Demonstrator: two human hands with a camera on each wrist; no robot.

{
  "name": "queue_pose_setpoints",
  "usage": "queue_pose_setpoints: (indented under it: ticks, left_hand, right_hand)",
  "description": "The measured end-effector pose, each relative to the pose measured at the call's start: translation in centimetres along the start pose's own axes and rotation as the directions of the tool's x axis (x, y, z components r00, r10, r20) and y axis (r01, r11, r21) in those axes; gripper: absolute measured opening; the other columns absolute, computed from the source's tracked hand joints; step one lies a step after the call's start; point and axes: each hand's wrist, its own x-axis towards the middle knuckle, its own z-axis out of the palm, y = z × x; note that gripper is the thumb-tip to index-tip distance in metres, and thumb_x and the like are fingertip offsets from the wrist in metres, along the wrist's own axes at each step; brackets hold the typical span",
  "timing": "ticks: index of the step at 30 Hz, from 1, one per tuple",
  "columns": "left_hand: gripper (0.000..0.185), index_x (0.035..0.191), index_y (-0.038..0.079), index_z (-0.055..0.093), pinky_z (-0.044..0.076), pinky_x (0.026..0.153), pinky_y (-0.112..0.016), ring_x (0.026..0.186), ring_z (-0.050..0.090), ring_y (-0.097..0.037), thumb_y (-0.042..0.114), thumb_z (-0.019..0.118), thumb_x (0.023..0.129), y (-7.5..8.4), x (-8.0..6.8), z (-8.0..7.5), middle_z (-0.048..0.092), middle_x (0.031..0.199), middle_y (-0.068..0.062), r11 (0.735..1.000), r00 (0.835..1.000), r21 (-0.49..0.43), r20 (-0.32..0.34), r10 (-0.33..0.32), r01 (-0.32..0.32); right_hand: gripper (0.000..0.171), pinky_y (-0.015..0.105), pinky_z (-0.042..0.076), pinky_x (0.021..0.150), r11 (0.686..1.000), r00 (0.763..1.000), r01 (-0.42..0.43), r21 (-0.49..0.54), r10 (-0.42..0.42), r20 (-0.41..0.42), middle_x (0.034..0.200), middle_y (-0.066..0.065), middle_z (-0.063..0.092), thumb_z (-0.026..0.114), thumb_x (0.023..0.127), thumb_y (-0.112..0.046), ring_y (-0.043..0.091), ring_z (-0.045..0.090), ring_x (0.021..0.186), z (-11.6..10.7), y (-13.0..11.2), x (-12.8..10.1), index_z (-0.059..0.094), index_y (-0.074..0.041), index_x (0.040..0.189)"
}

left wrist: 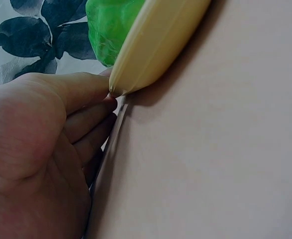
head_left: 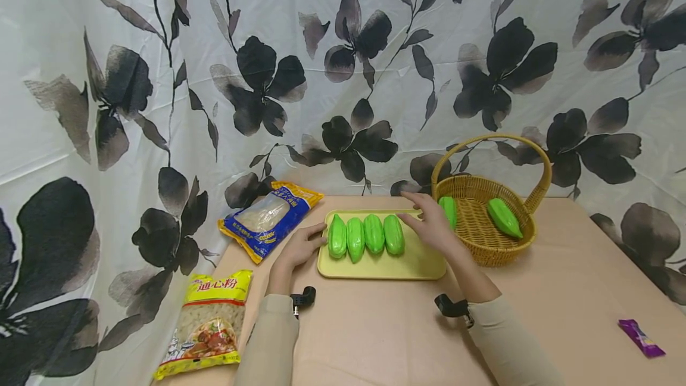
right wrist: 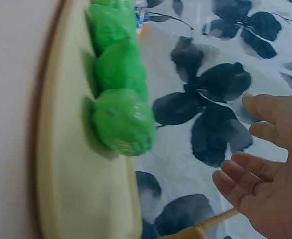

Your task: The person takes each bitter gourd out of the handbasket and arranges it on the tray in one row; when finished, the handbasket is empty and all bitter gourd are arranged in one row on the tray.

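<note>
Nearest my view, the left hand [head_left: 301, 247] rests fingertips against the nine o'clock edge of the yellow tray [head_left: 418, 264], grip relaxed, holding nothing. Four green gourds [head_left: 366, 235] lie side by side on it. I judge them light, glossy, likely slippery; best taken across the middle. The right hand [head_left: 431, 222] hovers spread at three o'clock, beside the wicker basket [head_left: 527, 237] on the worktop [head_left: 375, 332].

The right hand [head_left: 429, 222] partly hides one basket [head_left: 485, 252] gourd [head_left: 449, 210].
</note>
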Motion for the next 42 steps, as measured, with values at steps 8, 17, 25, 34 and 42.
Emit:
queue_pose_setpoints:
  ticks: [8, 17, 25, 34, 42]
  left_hand:
    - [0.046, 0.14, 0.013, 0.052, 0.029, 0.114, -0.045, 0.137, 0.037, -0.025, 0.021, 0.061, 0.095, 0.0, 0.1, 0.0, 0.051, 0.142, -0.001, 1.0, 1.0, -0.004, 0.001, -0.013, 0.013]
    - [0.047, 0.14, 0.013, 0.052, 0.029, 0.115, -0.043, 0.137, 0.038, -0.022, 0.023, 0.061, 0.095, -0.4, 0.3, 0.1, 0.051, 0.141, 0.001, 1.0, 1.0, 0.009, 0.005, -0.011, 0.011]
    - [0.046, 0.139, 0.013, 0.053, 0.029, 0.114, -0.044, 0.137, 0.038, -0.024, 0.022, 0.062, 0.095, -0.3, 0.2, 0.1, 0.052, 0.141, 0.0, 1.0, 1.0, 0.017, 0.0, -0.001, 0.001]
    - [0.046, 0.14, 0.012, 0.052, 0.03, 0.114, -0.043, 0.137, 0.038, -0.022, 0.022, 0.061, 0.095, -0.3, 0.3, 0.2, 0.051, 0.141, 0.001, 1.0, 1.0, 0.01, 0.004, -0.001, 0.001]
    - [0.046, 0.14, 0.013, 0.051, 0.029, 0.114, -0.042, 0.137, 0.037, -0.021, 0.022, 0.06, 0.096, -0.1, 0.4, 0.2, 0.05, 0.142, 0.001, 1.0, 1.0, 0.005, 0.006, -0.022, 0.022]
  right_hand:
    - [0.054, 0.051, 0.052, 0.085, 0.999, 0.996, -0.025, 0.02, 0.027, -0.082, 0.13, 0.017, 0.048, 0.063, 0.093, -0.032, 0.03, 0.052, 0.106, -2.6, -0.5, -0.2, 0.048, -0.015, 0.142]
    - [0.053, 0.051, 0.052, 0.085, 0.999, 0.992, -0.045, 0.01, 0.046, -0.116, 0.128, 0.02, 0.048, 0.064, 0.093, -0.028, 0.037, 0.053, 0.105, -4.4, 0.5, -0.3, 0.048, -0.016, 0.142]
    - [0.056, 0.05, 0.052, 0.087, 0.994, 0.982, -0.11, -0.007, 0.108, -0.153, 0.137, 0.015, 0.044, 0.064, 0.092, -0.037, 0.036, 0.05, 0.115, -5.1, 1.6, -0.2, 0.048, -0.017, 0.142]
    - [0.057, 0.057, 0.047, 0.091, 0.987, 0.972, -0.163, 0.001, 0.161, -0.169, 0.141, 0.02, 0.04, 0.063, 0.093, -0.034, 0.04, 0.044, 0.121, -5.7, 4.5, -0.3, 0.047, -0.01, 0.143]
    - [0.059, 0.062, 0.039, 0.093, 0.976, 0.963, -0.219, 0.004, 0.217, -0.161, 0.141, 0.025, 0.038, 0.061, 0.094, -0.037, 0.045, 0.04, 0.123, -6.0, 7.1, -0.6, 0.045, -0.009, 0.144]
